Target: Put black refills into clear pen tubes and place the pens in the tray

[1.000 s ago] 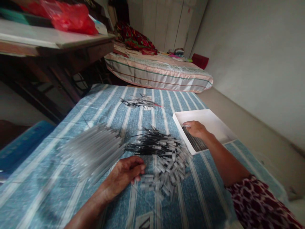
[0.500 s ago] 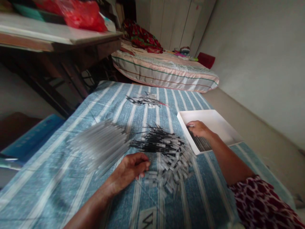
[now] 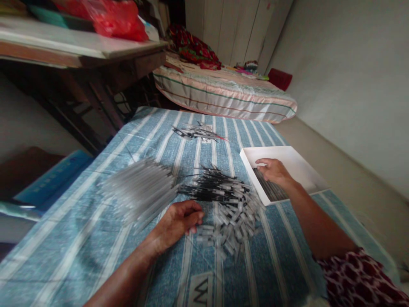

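My right hand (image 3: 274, 171) is over the left part of a shallow white box (image 3: 302, 170), its fingers apart above a row of dark, slim pens (image 3: 271, 188) lying inside. My left hand (image 3: 181, 218) rests on the striped cloth with curled fingers and the thumb pressed in; whatever they hold is hidden. Just right of it lies a heap of small translucent grey pen caps (image 3: 238, 219). Behind the caps is a pile of black pen refills (image 3: 211, 185) with pale tips. A stack of clear pen barrels (image 3: 140, 187) lies left of my left hand.
A small bunch of loose refills (image 3: 198, 132) lies at the table's far end. The table wears a blue striped cloth (image 3: 79, 238). A higher wooden table with a red plastic bag (image 3: 118, 21) stands at the left. Beyond is a bed (image 3: 226, 91); a wall runs along the right.
My right hand's fingers have loosened and lifted slightly from the pens in the box. My left hand keeps its place beside the caps. The whole view has shifted a little.
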The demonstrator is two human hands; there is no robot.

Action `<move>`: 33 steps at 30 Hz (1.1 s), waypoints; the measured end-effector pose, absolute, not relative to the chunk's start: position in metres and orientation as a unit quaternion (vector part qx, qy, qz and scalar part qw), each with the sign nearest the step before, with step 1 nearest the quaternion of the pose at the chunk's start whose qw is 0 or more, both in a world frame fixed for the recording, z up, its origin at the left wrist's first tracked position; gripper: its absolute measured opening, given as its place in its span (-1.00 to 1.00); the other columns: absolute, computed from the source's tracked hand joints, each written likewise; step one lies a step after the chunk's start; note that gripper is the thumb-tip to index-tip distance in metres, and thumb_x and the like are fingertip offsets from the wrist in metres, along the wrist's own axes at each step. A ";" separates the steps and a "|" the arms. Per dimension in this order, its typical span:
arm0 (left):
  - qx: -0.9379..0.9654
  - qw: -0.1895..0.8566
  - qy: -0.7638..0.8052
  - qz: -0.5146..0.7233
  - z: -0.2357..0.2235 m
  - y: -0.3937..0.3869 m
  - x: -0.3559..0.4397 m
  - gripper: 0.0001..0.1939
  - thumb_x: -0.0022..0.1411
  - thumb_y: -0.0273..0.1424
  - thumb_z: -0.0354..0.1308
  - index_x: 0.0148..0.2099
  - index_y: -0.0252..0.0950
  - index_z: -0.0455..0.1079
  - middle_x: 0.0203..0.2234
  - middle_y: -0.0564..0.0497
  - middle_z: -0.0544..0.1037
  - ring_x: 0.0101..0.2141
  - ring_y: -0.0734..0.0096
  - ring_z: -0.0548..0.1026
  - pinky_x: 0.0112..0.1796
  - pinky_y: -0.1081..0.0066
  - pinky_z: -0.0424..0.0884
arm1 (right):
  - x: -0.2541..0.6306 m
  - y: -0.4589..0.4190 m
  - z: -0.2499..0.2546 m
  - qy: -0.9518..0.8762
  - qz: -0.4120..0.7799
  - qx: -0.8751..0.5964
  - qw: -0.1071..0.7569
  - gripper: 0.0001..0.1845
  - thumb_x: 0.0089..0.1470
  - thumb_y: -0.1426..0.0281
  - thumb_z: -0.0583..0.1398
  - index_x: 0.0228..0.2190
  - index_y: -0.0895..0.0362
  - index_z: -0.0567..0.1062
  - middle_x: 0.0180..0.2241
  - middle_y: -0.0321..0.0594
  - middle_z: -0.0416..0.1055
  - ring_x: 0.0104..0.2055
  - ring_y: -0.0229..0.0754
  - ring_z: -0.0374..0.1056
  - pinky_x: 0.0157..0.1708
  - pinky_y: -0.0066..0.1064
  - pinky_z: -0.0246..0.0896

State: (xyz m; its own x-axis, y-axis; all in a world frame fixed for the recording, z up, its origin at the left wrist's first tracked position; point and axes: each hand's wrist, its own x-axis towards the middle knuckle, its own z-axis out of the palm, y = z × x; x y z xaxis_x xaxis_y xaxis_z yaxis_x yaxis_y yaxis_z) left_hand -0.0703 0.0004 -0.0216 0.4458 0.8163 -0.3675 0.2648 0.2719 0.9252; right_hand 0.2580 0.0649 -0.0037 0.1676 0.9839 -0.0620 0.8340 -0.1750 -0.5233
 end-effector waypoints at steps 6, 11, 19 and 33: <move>0.585 0.589 0.498 0.251 -0.023 0.000 -0.072 -0.80 0.02 -0.25 0.11 -0.39 -0.29 0.31 -0.62 0.15 0.37 -0.63 0.55 0.29 -0.59 0.52 0.21 | 0.197 0.008 0.005 -0.722 0.201 -0.627 0.211 -0.72 0.05 0.30 0.07 -0.34 0.14 0.55 -0.53 -0.31 0.49 -0.50 -0.27 0.37 -0.45 -0.54 0.15; 0.672 0.458 0.531 0.239 -0.026 0.002 -0.076 -0.83 0.08 -0.30 0.04 -0.37 -0.29 0.35 -0.62 0.14 0.37 -0.58 0.51 0.33 -0.50 0.50 0.25 | 0.151 -0.014 -0.002 -0.777 0.182 -0.596 0.089 -0.75 0.07 0.31 0.08 -0.33 0.08 0.55 -0.44 -0.27 0.53 -0.39 -0.24 0.42 -0.40 -0.52 0.11; 0.769 0.174 0.608 0.097 -0.013 0.004 -0.088 -0.77 0.21 -0.37 -0.09 -0.29 -0.26 0.39 -0.44 0.01 0.52 -0.36 0.37 0.49 -0.36 0.48 0.26 | 0.106 -0.002 -0.004 -0.800 0.069 -0.593 -0.061 -0.73 0.12 0.35 0.02 -0.30 0.08 0.51 -0.40 -0.11 0.54 -0.29 -0.08 0.46 -0.37 -0.42 0.17; 0.752 0.079 0.653 -0.038 -0.016 0.007 -0.094 -0.73 0.21 -0.38 -0.10 -0.23 -0.31 0.42 -0.30 -0.18 0.53 -0.30 0.15 0.54 -0.31 0.31 0.39 | 0.089 0.003 -0.006 -0.802 0.032 -0.586 -0.111 -0.74 0.06 0.53 0.00 -0.34 0.19 0.48 -0.42 0.02 0.53 -0.30 -0.04 0.48 -0.38 -0.41 0.24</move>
